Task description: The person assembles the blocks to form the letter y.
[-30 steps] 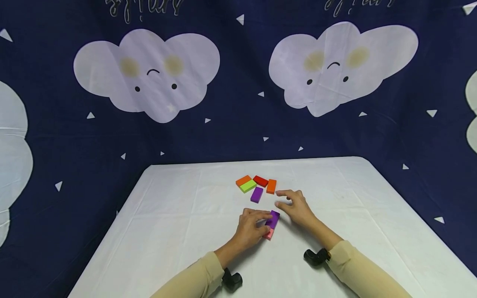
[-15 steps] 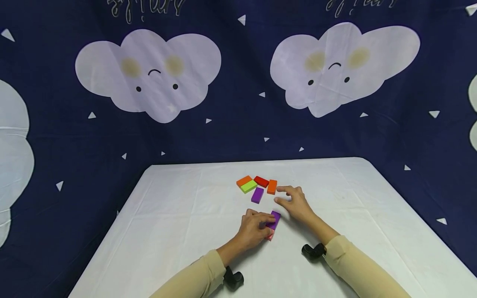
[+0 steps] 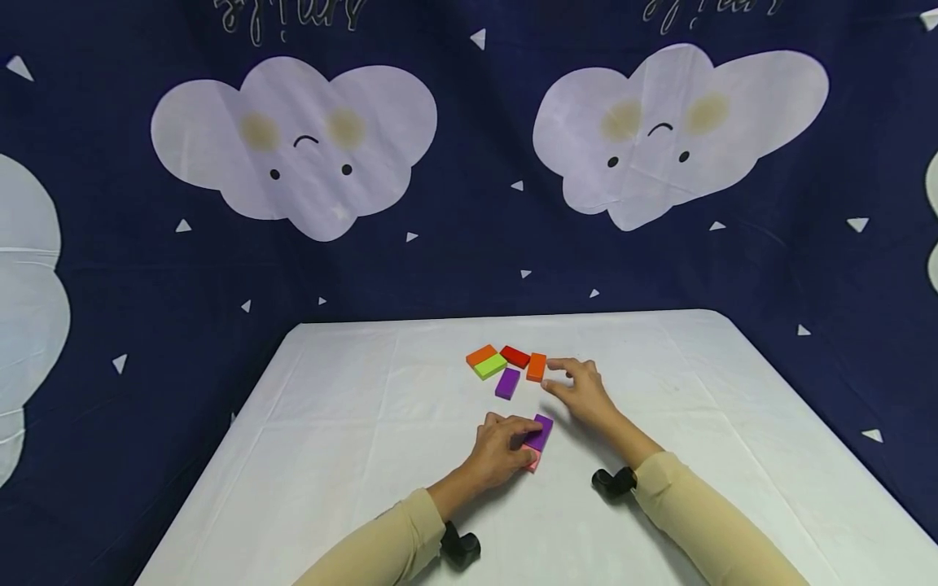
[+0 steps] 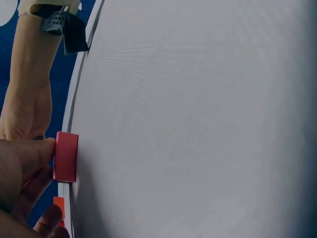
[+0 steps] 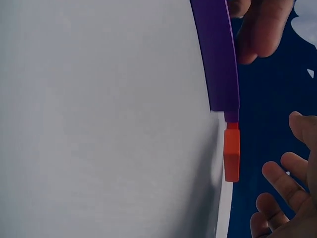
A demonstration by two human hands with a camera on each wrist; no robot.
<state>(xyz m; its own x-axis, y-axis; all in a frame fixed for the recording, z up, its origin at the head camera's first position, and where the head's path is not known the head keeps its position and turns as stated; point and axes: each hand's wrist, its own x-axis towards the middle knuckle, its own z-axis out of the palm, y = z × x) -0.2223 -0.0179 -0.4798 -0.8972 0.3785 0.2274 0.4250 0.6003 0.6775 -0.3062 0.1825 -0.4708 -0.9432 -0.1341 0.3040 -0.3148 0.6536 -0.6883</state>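
Observation:
In the head view my left hand (image 3: pixel 500 449) rests over two blocks lying end to end on the table. Its thumb is at the pink block (image 3: pixel 531 459), and its fingertips lie at the purple block (image 3: pixel 541 430) beyond it. The left wrist view shows the thumb tip against the pink block (image 4: pixel 65 157). My right hand (image 3: pixel 586 397) has its thumb and index finger spread just beside the right side of an orange block (image 3: pixel 536 367). In the right wrist view a gap separates that hand (image 5: pixel 292 198) from the orange block (image 5: pixel 232 156).
Left of that orange block lie a red block (image 3: pixel 515 356), a second purple block (image 3: pixel 507 383), a lime green block (image 3: pixel 490 366) and another orange block (image 3: pixel 481 356). The white table (image 3: pixel 330 439) ends at a dark blue cloth (image 3: pixel 469 277) with printed clouds.
My right hand has moved away from me and closer to the orange block. The left hand's fingers have shifted slightly right over the purple block and are more bent. The blocks stay about where they were.

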